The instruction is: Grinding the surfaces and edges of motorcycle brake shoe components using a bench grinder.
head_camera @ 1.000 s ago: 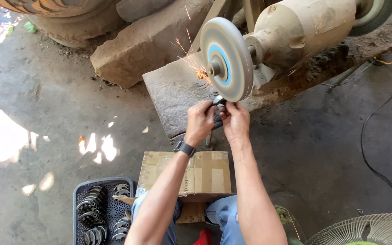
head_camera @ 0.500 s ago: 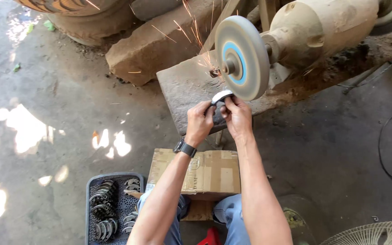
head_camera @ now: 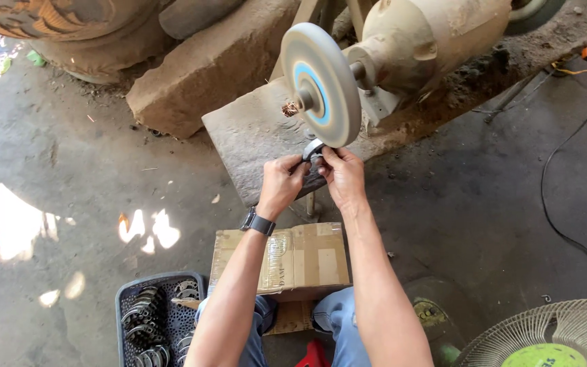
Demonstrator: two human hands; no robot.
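Together, both hands' fingers pinch the metal ring under the grinding wheel.

The concrete floor was grey and dusty, with patches of sunlight on its left side. A cardboard box sat on it, and just to the left stood a dark plastic basket of metal rings. A black cable trailed across the right side, near a fan.
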